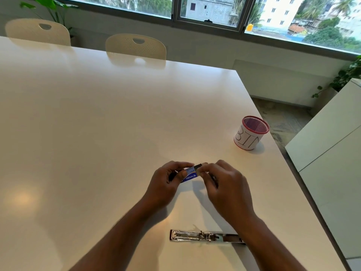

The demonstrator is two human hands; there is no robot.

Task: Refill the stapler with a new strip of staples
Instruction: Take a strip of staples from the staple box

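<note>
We see the white table point(88, 124) bare across its left and far parts, open to passage. The opened stapler point(203, 236) lies near the front edge, partly under the right forearm. Both hands, left hand point(168, 182) and right hand point(226, 184), occupy the middle above it. The red mesh bin point(252, 133) stands near the right edge, well apart from them.

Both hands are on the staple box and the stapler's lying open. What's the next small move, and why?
Probably draw a strip out with the right hand while the left hand steadies the staple box. A grey piece already shows at the box's right end by the right fingertips, and the stapler lies open on the table, unloaded as far as I can tell.
</note>
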